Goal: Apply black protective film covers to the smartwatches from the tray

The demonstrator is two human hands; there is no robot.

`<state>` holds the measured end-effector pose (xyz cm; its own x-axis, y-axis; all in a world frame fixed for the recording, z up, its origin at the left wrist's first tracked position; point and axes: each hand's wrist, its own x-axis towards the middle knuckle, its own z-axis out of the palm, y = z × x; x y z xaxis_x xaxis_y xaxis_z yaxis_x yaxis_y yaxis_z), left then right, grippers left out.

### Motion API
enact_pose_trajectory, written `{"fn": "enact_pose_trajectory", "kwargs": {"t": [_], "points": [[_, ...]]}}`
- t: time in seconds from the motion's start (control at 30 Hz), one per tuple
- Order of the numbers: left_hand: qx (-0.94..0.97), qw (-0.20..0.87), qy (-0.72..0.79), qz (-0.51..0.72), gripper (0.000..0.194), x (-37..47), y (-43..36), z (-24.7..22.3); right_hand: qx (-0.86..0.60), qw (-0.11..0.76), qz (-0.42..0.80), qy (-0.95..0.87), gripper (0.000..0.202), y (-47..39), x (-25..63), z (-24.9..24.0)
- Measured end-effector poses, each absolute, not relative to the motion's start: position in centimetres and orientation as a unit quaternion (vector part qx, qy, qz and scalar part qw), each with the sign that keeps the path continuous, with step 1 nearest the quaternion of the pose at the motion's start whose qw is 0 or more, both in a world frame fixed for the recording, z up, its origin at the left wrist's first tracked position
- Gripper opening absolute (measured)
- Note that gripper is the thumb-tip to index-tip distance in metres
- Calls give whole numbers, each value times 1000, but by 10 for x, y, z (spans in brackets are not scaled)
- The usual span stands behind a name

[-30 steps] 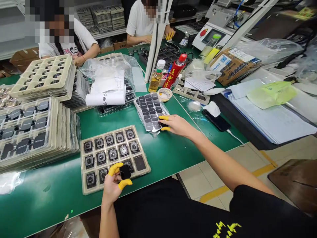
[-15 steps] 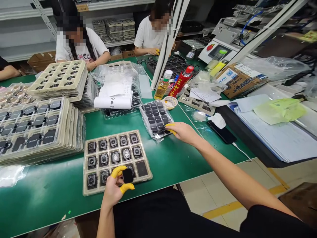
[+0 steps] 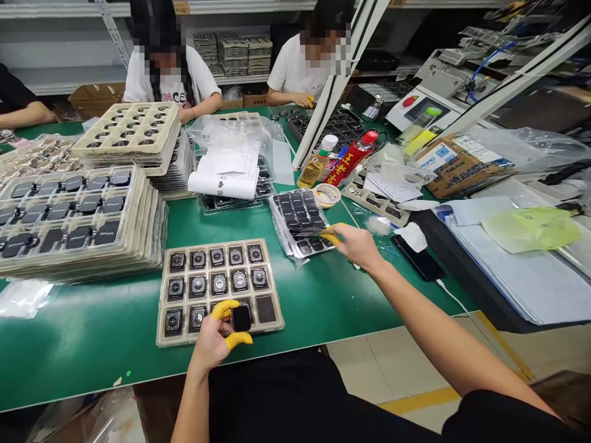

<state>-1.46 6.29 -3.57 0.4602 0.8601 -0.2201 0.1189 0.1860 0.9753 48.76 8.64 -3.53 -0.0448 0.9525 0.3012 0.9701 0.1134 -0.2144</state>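
My left hand (image 3: 215, 338), with yellow finger covers, grips a smartwatch body (image 3: 241, 318), its dark screen facing up. Beneath it lies a beige tray (image 3: 161, 301) of watch bodies, most with their round sensor backs up; the compartment at its near right corner holds only a dark square. My right hand (image 3: 355, 245), also in yellow finger covers, pinches the near edge of a sheet of black squares (image 3: 298, 206). That edge is raised, and more black squares (image 3: 311, 246) in clear plastic show below it.
Stacked trays of watch parts (image 3: 83, 227) stand at left. Behind the sheet are a tape roll (image 3: 327, 195), an oil-coloured bottle (image 3: 316, 163) and a red can (image 3: 353, 157). A phone (image 3: 420, 258) lies right with a cable. Two co-workers sit opposite; another person's arm shows far left.
My right hand has lifted the sheet's near edge, uncovering black squares below. The left hand still holds the watch over the tray. The camera view has shifted slightly.
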Motion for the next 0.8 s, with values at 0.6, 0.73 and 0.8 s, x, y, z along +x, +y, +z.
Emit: {"fn": "enact_pose_trajectory", "kwargs": {"t": [0.6,0.73,0.8], "points": [[568,644,414,303,81,-11,63,-33,-665,231,-57,-708,26,96,503,-18],[563,642,420,307,81,-8,63,-31,-643,281,-110,-704,24,88,503,1],[556,640,423,320,82,-7,63,-28,-637,310,-149,-690,18,79,500,10]]}}
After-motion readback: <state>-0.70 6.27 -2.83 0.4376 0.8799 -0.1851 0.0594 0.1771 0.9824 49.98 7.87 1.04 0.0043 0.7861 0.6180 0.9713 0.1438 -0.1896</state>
